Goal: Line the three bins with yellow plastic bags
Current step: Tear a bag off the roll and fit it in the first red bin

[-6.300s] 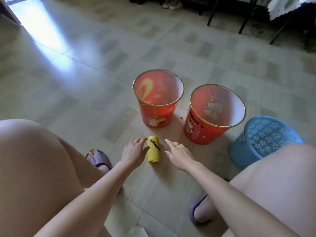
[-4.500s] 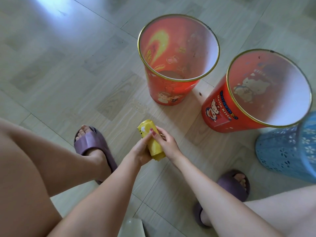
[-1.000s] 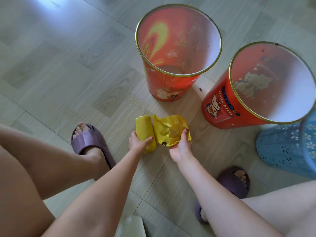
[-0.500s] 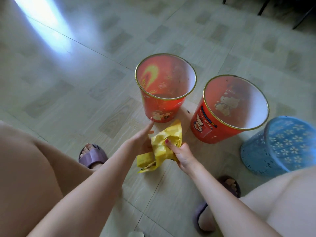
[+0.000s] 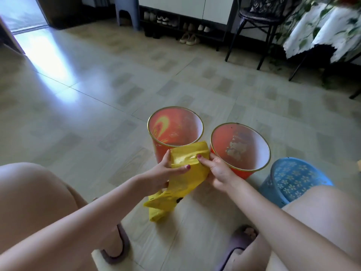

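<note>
A crumpled yellow plastic bag hangs in the air in front of the bins, its lower end trailing down toward the floor. My left hand grips its left side and my right hand pinches its right side. Behind it stand two red bins with gold rims, the left red bin and the right red bin, both bare inside. A blue perforated bin stands at the right, partly hidden by my right knee. I cannot see the roll of bags.
I sit with bare knees at both sides and purple slippers on a tiled floor. Farther back are a shoe rack, a dark metal chair, a table with a leaf-print cloth and a grey stool.
The roll was picked up from the floor and a bag was pulled off it. Since half a second ago both hands have lifted the bag and the view has tilted up toward the room.
</note>
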